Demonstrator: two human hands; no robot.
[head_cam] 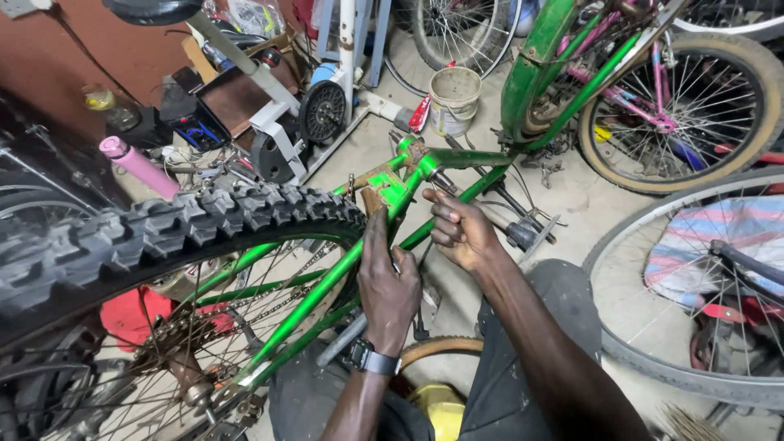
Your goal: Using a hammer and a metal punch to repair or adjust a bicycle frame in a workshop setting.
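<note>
At the far left, a knobby black tyre (163, 224) arcs across the foreground, its spokes and a rusty sprocket cluster (175, 347) showing below it. Behind it a pink bottle (139, 166) lies tilted among clutter by the wall, and a red object (126, 314) sits on the floor behind the spokes.

A green bicycle frame (327, 282) lies upside down across the middle, its tubes running from the rear wheel up toward the crank area. The left hand (389, 282), with a dark watch (369, 358) on the wrist, rests on the frame's tubes just behind the tyre; the fingers point upward along the tube and look partly curled against it, but I cannot tell whether they actually grip anything. Just beside it, the right hand (462, 230) is closed around a green tube near the crank area, fingers bent tight over it. The two hands are near each other, not touching.

Further back, a dirty white bucket (454, 100) stands on the concrete floor (572, 204). To the right, a second green bicycle (563, 73) leans with a tan-walled wheel (682, 110) beside a pink frame (633, 102). At the far right edge, a bare wheel rim (653, 359) curves over a striped cloth (710, 245).
</note>
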